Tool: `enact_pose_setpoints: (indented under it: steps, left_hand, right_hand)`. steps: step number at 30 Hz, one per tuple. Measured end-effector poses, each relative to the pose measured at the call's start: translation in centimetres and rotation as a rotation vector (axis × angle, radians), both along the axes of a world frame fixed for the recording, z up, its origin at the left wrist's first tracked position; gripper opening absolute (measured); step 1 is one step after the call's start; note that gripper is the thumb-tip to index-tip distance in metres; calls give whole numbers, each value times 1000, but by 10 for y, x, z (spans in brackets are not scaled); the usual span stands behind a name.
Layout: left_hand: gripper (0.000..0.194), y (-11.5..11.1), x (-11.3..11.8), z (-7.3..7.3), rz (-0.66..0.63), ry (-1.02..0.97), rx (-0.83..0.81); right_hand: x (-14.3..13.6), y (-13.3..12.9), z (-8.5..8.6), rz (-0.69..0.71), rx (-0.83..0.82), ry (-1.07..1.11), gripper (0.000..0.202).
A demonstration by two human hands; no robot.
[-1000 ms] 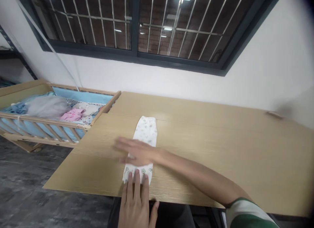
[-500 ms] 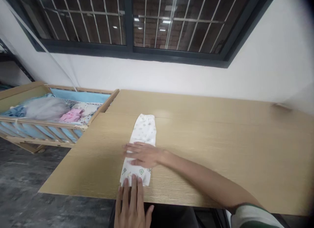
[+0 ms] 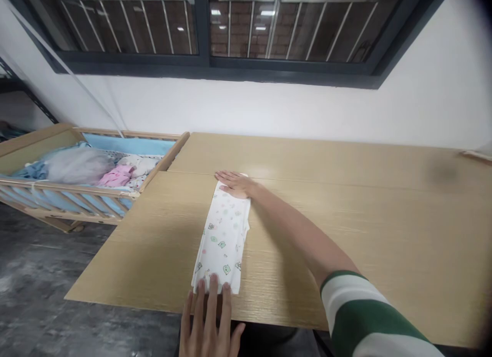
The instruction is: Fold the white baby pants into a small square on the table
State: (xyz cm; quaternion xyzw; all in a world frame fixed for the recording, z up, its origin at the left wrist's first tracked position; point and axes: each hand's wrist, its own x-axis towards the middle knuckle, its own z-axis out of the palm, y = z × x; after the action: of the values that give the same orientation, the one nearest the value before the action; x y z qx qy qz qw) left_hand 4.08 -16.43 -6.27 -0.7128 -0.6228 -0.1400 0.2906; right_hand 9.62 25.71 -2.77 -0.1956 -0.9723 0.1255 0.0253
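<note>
A pair of white baby trousers (image 3: 223,231), printed with small green and pink figures, lies on the wooden table as a long narrow strip. A small point of fabric juts from its right edge. At its near end, the spread fingertips of my left hand (image 3: 210,321) rest on the hem. My right hand (image 3: 235,184) lies flat over the far end, fingers stretched out to the left and partly hiding the fabric there. Neither hand grasps anything.
The wooden table (image 3: 326,234) extends far to the right and ends at the white wall (image 3: 288,108) under a barred window (image 3: 207,65). Left of it stands a wooden crib (image 3: 77,195) holding white netting (image 3: 80,165) and a pink cloth (image 3: 117,175).
My right hand has slid away from me along the trousers, from their middle to the far end. The fabric beneath looks flatter. My left hand stays at the near hem.
</note>
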Motion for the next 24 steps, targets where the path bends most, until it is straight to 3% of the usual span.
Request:
enact_pose_setpoints:
  steps: [5,10,13,16,20,24]
  left_hand:
    - [61,0,1,5,-17,-2,-21]
    - [57,2,-8,17,-94,-91,-36]
    - [45,6,-24,25,-130,-244,-75]
    - [32,12,-43,28,-183,-368,-101]
    - [25,20,-63,25,-310,-410,-129]
    - [30,19,-69,21,-395,-350,-173]
  right_hand:
    - [-3,6,2,-2,80,-29,69]
    - [-4,-25,22,-4,279,74,62]
    - [5,-70,44,-58,333,169,55]
    - [25,-132,62,-112,258,216,35]
    - [67,-217,69,59,52,160,24]
    - [104,-277,63,189,87,89,26]
